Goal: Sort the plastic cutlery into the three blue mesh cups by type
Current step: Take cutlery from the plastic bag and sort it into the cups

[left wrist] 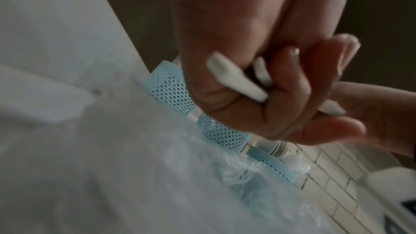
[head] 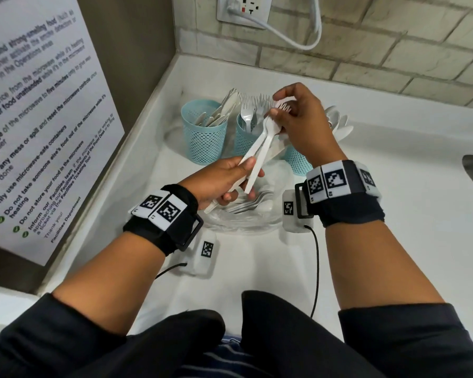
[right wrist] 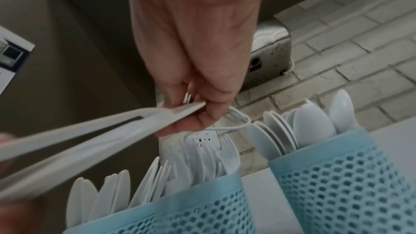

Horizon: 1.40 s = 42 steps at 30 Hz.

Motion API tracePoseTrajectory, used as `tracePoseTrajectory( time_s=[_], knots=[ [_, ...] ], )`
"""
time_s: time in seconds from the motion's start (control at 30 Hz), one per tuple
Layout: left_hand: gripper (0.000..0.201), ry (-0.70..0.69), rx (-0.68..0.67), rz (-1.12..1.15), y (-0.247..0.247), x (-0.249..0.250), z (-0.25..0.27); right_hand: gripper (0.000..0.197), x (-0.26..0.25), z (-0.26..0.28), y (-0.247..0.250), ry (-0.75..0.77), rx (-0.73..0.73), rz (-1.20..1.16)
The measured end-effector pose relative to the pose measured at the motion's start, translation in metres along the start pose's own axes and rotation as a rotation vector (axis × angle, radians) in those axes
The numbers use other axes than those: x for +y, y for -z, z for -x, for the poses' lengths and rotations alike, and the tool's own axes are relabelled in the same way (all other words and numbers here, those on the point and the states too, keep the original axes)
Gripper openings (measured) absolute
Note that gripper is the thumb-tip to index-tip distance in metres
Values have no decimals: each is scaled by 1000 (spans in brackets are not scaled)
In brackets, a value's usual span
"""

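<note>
We hold white plastic forks [head: 257, 148] above cups [head: 204, 132]: left hand [head: 221, 181] curled round handles, right hand [head: 298, 118] pinching heads. We judge them light, stiff, slippery, snappable; best gripped mid-handle.

- The head camera looks down from high up at the white table [head: 393, 241], both hands and three blue cups [head: 204, 132] in the corner.
- The left wrist camera sits very close under the left hand [left wrist: 258, 77]. It looks along the fingers [left wrist: 290, 81] to the cups [left wrist: 173, 92] and brick wall [left wrist: 333, 175]. It is blurry.
- The right wrist camera sits very close behind the right hand [right wrist: 198, 51]. It looks over the cup tops [right wrist: 342, 175] to the wall.
- All three views share the cups and the white cutlery [head: 257, 151] held between the hands.
</note>
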<state>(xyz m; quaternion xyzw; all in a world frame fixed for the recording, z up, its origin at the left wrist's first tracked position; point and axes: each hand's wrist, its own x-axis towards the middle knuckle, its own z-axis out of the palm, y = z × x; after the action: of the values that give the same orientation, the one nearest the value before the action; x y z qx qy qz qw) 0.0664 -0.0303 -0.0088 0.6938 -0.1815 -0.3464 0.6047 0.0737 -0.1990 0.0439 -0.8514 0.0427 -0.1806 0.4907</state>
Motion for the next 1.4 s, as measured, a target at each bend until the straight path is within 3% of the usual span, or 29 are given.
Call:
tracePoseTrajectory(
  time_s=[0.23,0.37,0.43,0.63,0.73,0.8,0.97,1.17,1.4],
  knots=[
    [29,36,45,-13,10,-8,1,28,-23,-13,26,145,505,-104],
    [28,49,73,-5,11,-10,0,23,-26,-21,20,222,659,-50],
    [28,56,78,-5,11,-10,1,12,-21,-23,10,249,629,-7],
    [28,60,92,32,15,-12,1,21,1,-23,-12,287,334,373],
    [27,52,83,53,16,-13,0,30,9,-20,-19,213,115,694],
    [27,42,77,62,16,-13,1,34,9,-19,-21,129,27,780],
    [24,15,60,101,16,-12,0,38,3,-21,-16,3,-59,706],
    [22,-21,66,199,16,-9,1,28,2,-16,-5,82,175,460],
    [23,-87,33,278,16,0,3,25,-1,-3,4,-13,15,307]
  ],
)
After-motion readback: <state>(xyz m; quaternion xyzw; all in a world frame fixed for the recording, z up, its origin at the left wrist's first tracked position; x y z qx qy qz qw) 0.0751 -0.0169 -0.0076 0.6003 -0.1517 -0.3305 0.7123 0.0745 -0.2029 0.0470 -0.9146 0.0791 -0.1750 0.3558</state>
